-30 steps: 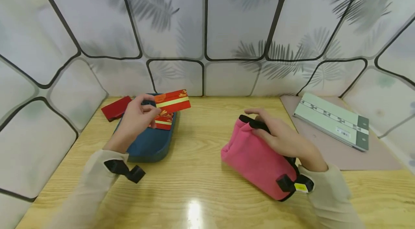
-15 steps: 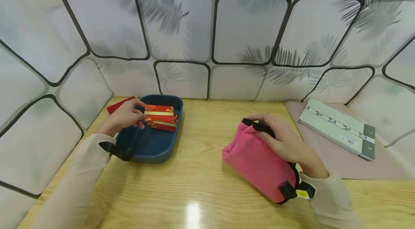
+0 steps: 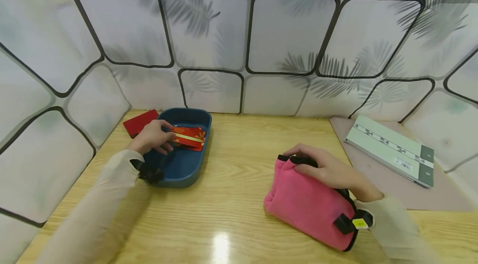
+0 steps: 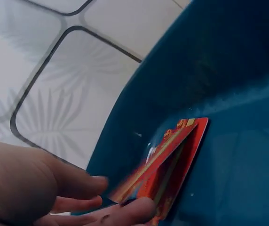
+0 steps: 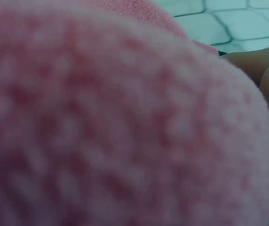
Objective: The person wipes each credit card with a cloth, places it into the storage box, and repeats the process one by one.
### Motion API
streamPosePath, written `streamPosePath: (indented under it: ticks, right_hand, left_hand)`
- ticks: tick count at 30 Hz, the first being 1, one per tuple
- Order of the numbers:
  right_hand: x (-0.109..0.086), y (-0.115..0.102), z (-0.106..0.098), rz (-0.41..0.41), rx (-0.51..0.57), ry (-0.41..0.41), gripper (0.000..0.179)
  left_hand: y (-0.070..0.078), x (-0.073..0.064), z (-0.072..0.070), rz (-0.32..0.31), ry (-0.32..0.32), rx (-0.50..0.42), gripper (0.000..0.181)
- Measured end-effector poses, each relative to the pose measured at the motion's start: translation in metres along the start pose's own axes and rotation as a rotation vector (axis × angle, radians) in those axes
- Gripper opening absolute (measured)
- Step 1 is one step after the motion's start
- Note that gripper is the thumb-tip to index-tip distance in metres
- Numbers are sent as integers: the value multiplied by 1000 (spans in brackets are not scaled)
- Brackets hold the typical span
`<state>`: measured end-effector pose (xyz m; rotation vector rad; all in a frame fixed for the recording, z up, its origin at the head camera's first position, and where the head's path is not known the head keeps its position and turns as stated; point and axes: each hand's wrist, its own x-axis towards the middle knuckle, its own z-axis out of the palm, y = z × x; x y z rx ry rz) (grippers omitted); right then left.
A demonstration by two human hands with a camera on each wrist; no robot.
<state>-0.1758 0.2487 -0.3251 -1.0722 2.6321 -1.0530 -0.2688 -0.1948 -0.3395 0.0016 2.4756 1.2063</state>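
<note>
My left hand (image 3: 151, 136) reaches into a dark blue tray (image 3: 179, 183), beside a red envelope (image 3: 192, 134) with a gold band. In the left wrist view the upper red envelope (image 4: 155, 162) leans tilted over another envelope (image 4: 193, 146). Its near end lies by my fingertips (image 4: 141, 209), a small gap showing between thumb and envelope. A pink fabric pouch (image 3: 304, 206) with black trim stands on the table at the right. My right hand (image 3: 328, 168) grips its upper edge, thumb on the near side. Pink cloth (image 5: 125, 117) fills most of the right wrist view.
Behind the tray's left side lies a dark red flat item (image 3: 140, 122), partly hidden by my left hand. At the right a pale green notebook (image 3: 388, 150) rests on a pinkish mat (image 3: 392, 191). A patterned wall covering (image 3: 239, 40) rises behind the wooden table (image 3: 231, 172).
My left hand brought the red envelope from above the tray's far end down into it, onto the other one. The pouch and right hand have shifted slightly right and down in the view.
</note>
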Motion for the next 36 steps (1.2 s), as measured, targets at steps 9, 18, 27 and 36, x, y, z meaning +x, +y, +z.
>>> streamPosePath:
  ticks: [9,18,27,36]
  right_hand:
    - [13,42,-11,164,-105,-122,27]
    - [42,73,-14,122,-196,-224,17]
    - [62,98,-7,193,-106,-282,16]
    - [68,89,-11,231,-165,-233,33]
  left_hand:
    - [6,-1,1,25,98,113,43]
    - [15,3,4,92,16,-88,41]
    - [16,0,5,145,-57,-240,49]
    - [17,-24,11,205,-22,-340,52]
